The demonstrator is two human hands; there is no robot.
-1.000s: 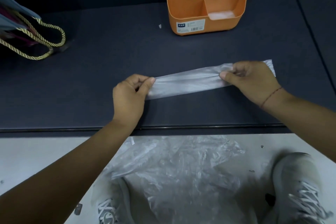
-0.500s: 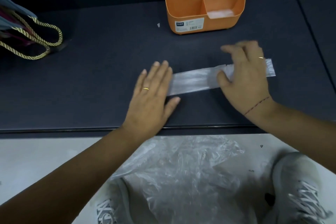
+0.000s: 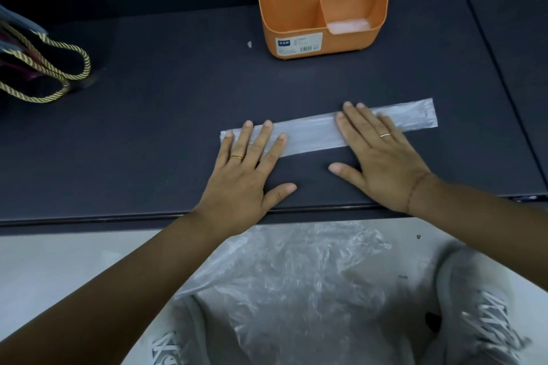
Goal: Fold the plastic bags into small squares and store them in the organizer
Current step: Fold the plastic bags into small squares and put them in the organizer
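Crosswise under both flat, straight-fingered hands lies the narrow strip of folded clear plastic bag (image 3: 311, 133); neither grips it. The left hand (image 3: 246, 169) presses its left end, the right hand (image 3: 382, 154) its middle, leaving the free end outboard. Beyond both stands the orange plastic organizer (image 3: 296, 18); its barcode stickers (image 3: 299, 44) are unreadable.

A dark table (image 3: 148, 142) spans the far half, a second table (image 3: 519, 68) adjoins it right, and pale floor (image 3: 59, 261) lies near.
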